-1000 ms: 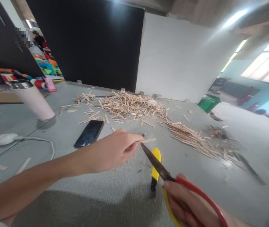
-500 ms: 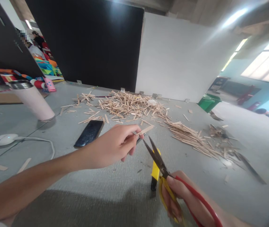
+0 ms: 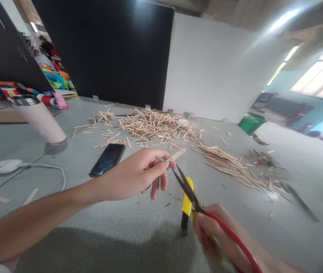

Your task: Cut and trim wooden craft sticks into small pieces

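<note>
My left hand [image 3: 134, 175] pinches a wooden stick [image 3: 176, 155], its long axis pointing up-right past my grip. My right hand [image 3: 218, 235] grasps scissors [image 3: 188, 187], blades parted just below the stick.

My left hand [image 3: 134, 175] and forearm are bare, no sleeve, watch or ring; my right hand [image 3: 220, 235] is bare too, ungloved.

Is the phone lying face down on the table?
No. The phone lies with its dark glass screen up on the grey table, just beyond the left hand.
</note>
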Motion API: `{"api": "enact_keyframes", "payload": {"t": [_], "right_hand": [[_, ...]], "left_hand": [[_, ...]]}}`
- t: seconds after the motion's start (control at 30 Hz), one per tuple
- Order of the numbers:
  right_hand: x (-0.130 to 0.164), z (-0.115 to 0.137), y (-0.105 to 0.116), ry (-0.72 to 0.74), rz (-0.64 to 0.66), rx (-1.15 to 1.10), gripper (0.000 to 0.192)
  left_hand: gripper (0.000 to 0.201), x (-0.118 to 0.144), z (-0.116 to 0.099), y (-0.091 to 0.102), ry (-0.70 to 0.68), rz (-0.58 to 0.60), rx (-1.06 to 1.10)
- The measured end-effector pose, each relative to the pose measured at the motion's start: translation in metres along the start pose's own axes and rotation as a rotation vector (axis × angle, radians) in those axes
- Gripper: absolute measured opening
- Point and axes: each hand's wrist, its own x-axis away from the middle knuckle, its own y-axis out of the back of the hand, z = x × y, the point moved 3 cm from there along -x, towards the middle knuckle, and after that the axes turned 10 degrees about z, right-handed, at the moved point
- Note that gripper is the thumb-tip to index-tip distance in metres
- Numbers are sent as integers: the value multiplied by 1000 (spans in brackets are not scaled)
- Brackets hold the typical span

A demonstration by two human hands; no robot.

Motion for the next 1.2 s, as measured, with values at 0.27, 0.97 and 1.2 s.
{"api": "enact_keyframes", "payload": {"t": [0.27, 0.97, 1.2], "right_hand": [[1, 5, -3, 23, -54, -26, 52], [9, 23, -6, -8, -65, 22, 70], [9, 26, -7, 30, -92, 28, 70]], "left_hand": [[28, 1, 1, -2, -32, -49, -101], [30, 14, -7, -14, -19, 10, -104], [29, 15, -8, -13, -24, 3, -120]]}}
